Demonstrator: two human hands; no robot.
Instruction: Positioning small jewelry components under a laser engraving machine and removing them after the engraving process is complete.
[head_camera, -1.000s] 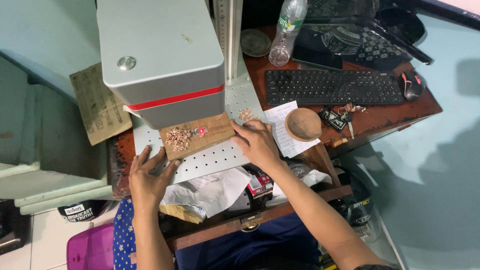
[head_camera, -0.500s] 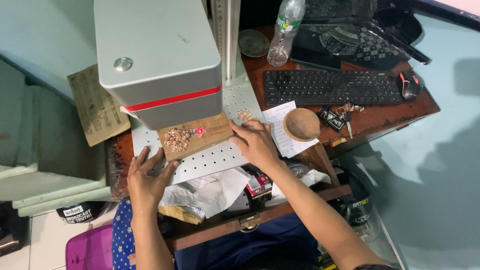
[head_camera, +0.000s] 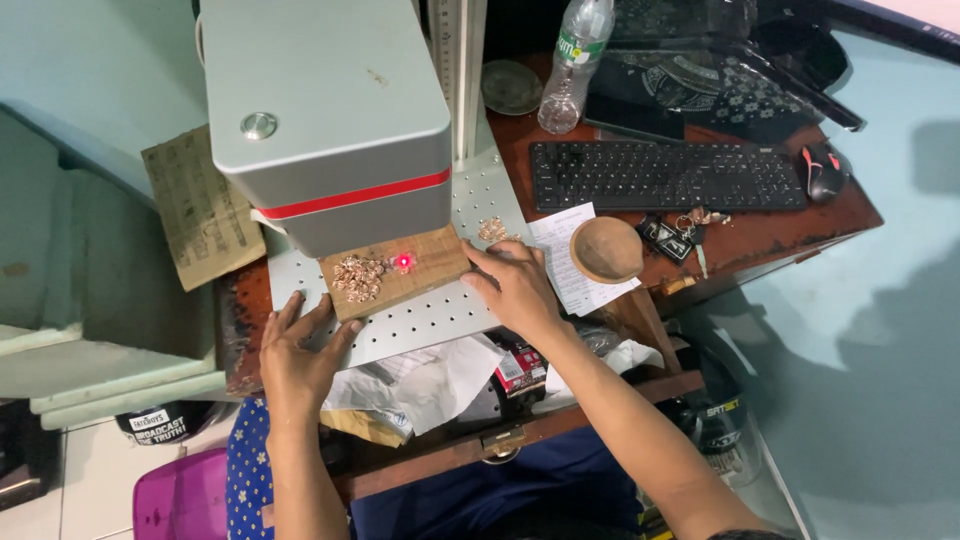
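Hands lay flat on a white metal plate (head_camera: 420, 320) full of little holes. The left hand (head_camera: 295, 350) rested at the plate's near left edge with its fingers spread wide, holding nothing; the fingertips reached up to the near left corner of a small wooden block (head_camera: 400, 272). The right hand (head_camera: 515, 285) came in from the other side, arm stretched long across the surface, fingers open and loose, with the fingertips touching the right end of the same block. It held nothing either.

The wooden block was flat and light brown, lying tilted between the two hands, just under a big grey machine (head_camera: 330, 110) with a red stripe. A tiny red light dot (head_camera: 404, 262) glowed on top of the block. Beside the dot, closer to the left hand, sat a heap of small shiny gold pieces (head_camera: 357, 277). Just above the right hand lay another small heap of gold pieces (head_camera: 494, 231). A round brown bowl (head_camera: 606, 250) sat just right of that hand.
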